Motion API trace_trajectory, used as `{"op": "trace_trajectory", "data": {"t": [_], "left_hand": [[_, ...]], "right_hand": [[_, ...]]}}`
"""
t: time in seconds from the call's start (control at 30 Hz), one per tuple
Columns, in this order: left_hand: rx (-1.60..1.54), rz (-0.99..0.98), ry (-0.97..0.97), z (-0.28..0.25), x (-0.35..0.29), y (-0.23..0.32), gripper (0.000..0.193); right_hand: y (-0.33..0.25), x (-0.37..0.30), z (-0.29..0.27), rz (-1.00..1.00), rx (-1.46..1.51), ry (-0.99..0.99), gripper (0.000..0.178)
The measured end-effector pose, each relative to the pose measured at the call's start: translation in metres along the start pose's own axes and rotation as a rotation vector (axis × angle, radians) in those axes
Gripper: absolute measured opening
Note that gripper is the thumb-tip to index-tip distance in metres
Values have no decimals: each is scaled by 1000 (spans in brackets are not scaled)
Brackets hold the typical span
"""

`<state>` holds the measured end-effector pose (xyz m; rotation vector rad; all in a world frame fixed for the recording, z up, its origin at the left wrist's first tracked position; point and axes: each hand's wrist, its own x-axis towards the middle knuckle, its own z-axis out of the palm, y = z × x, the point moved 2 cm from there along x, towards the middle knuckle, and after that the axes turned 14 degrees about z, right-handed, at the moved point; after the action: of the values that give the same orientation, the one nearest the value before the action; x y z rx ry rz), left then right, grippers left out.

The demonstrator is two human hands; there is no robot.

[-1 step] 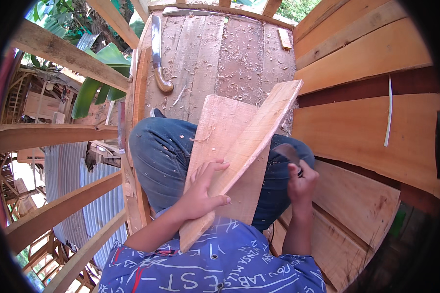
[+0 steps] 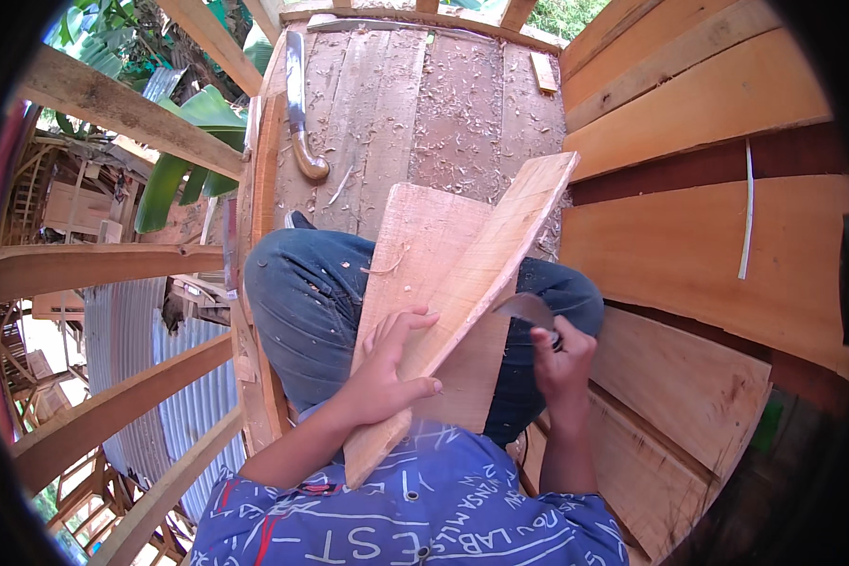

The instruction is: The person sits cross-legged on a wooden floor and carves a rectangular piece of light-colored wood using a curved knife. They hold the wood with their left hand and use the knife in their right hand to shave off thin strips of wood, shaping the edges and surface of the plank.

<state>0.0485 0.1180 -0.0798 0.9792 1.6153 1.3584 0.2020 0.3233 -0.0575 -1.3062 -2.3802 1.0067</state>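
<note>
A narrow wooden plank (image 2: 481, 264) leans on edge, slanting from my shirt up to the far right. My left hand (image 2: 387, 363) grips it near its lower end, with the thumb over the edge and fingers along the face. Under it, a wider flat board (image 2: 420, 222) rests across my lap, with a few shavings on top. In my closed right hand (image 2: 566, 358) is a curved-blade knife (image 2: 526, 307). Its blade points left, close to the plank's right edge; whether it touches the wood I cannot tell.
A large knife with a curved wooden handle (image 2: 309, 158) lies on the shaving-strewn plank floor (image 2: 377, 123) ahead. A small wood block (image 2: 543, 73) sits farther back. Board walls (image 2: 698, 226) rise at right, open railings (image 2: 113, 255) at left. Loose boards (image 2: 674, 363) lie beside my right arm.
My right hand has moved left with the knife, bringing the blade closer to the plank's edge. My left hand keeps its grip, and the view has shifted slightly.
</note>
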Motion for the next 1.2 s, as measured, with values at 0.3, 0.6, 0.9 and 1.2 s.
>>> {"op": "trace_trajectory", "data": {"t": [0.3, 0.6, 0.9, 1.2], "left_hand": [[-139, 49, 20, 0, -3, -3, 81], [-179, 54, 53, 5, -6, -6, 77], [-136, 35, 24, 11, -14, -3, 77], [-215, 62, 71, 10, -6, -4, 76]], "right_hand": [[-14, -11, 34, -152, -210, 13, 61], [-5, 9, 27, -142, -278, 119, 67], [53, 70, -5, 339, 78, 333, 62], [-10, -17, 32, -53, -50, -130, 59]]}}
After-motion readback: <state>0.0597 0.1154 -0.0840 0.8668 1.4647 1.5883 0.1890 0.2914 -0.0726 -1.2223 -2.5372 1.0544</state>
